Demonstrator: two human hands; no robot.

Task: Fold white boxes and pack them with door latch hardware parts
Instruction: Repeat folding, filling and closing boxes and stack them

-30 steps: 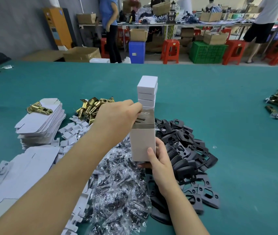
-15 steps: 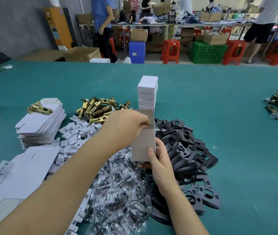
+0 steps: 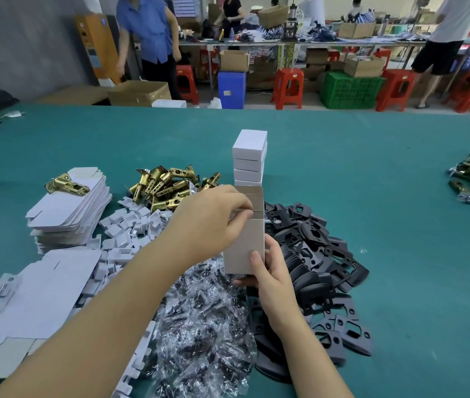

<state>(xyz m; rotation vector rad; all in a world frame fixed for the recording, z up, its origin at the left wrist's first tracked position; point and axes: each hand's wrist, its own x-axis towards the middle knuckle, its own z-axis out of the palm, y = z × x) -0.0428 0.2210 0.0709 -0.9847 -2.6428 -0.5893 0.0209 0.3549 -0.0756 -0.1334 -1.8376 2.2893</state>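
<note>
The right hand (image 3: pixel 271 271) holds the bottom of a tall grey-white cardboard box (image 3: pixel 244 239) with its thumb on the front, standing it upright above the green table (image 3: pixel 371 173). The left hand (image 3: pixel 208 222) pinches the flap at the top of the box with its fingertips. Just behind the box stands a stack of closed white boxes (image 3: pixel 249 156), with shiny gold metal latches (image 3: pixel 165 185) and flat white box sheets (image 3: pixel 67 208) to the left, black metal plates (image 3: pixel 314 254) to the right, and clear little bags of dark parts (image 3: pixel 205 326) below.
</note>
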